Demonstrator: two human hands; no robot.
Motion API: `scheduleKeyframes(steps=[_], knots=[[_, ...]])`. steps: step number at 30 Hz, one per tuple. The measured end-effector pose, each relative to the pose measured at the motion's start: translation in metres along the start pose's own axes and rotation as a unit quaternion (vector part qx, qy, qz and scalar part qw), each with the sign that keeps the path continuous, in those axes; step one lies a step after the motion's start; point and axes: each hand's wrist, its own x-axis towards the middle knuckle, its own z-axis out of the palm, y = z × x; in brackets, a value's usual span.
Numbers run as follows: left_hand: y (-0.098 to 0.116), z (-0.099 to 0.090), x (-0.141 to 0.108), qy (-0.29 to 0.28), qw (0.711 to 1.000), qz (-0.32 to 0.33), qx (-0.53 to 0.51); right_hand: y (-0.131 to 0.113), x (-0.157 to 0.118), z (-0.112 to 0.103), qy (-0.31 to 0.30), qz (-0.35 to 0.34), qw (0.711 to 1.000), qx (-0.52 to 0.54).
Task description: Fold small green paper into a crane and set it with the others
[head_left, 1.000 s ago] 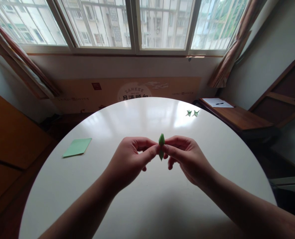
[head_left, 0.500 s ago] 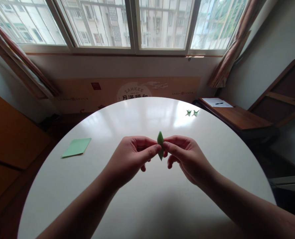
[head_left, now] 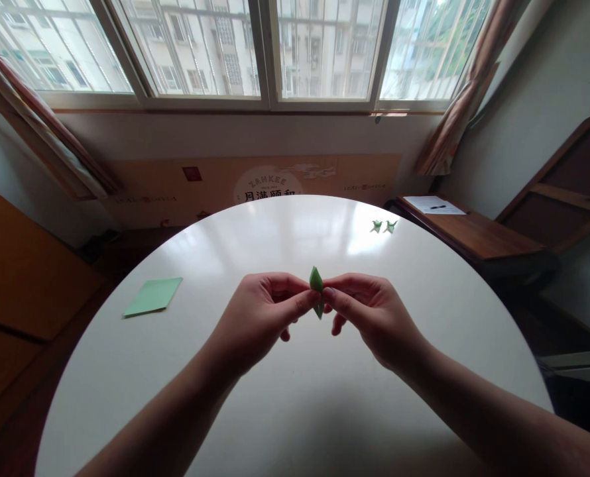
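Between my two hands, above the middle of the table, a small piece of folded green paper [head_left: 315,278] is held upright. It is narrow and diamond-shaped, with a point at top and bottom. My left hand [head_left: 270,311] pinches its left side between thumb and index finger. From the other side, my right hand [head_left: 369,308] pinches it in the same way, thumb toward me. The fingertips cover the paper's middle, so the folds there are hidden.
A stack of green paper squares [head_left: 152,296] lies on the left of the round white table [head_left: 215,411]. Two small folded green paper birds [head_left: 383,226] sit near the far right edge. Beyond it, a wooden side table [head_left: 494,235] bears a white sheet [head_left: 421,203] and a pen [head_left: 438,207].
Both hands have shifted slightly left with the folded paper. The paper's upper point now leans a little to the left, and its top sits slightly lower.
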Motion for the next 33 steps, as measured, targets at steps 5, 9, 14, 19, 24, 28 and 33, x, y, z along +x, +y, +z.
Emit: scheduleKeyframes(steps=[5,9,14,19,24,28,33], knots=[[-0.0004,0.0006,0.0002,0.004,1.0,-0.011,-0.003,-0.0005,-0.0001,0.0005,0.004,0.001,1.0,-0.003],[-0.0005,0.0012,0.0003,0.002,1.0,-0.01,-0.015,0.0006,-0.0003,-0.0004,0.0,-0.004,1.0,-0.003],[-0.0012,0.0025,0.0001,0.014,1.0,-0.005,-0.019,0.0021,0.0004,-0.0004,-0.003,-0.012,1.0,-0.003],[-0.0033,0.0042,0.0016,0.022,0.999,-0.003,-0.028,0.0024,0.0008,0.0002,0.001,-0.02,1.0,-0.014],[-0.005,0.0034,0.0026,0.033,0.999,0.019,-0.011,0.0016,0.0009,0.0014,0.024,-0.003,0.999,-0.026],[-0.0034,0.0003,0.0017,0.055,0.997,0.041,0.042,-0.0002,0.0011,0.0007,0.019,0.017,1.0,-0.014],[-0.0013,-0.0014,0.0,0.051,0.994,0.074,0.065,-0.0015,0.002,-0.0006,0.025,0.024,0.999,0.0]])
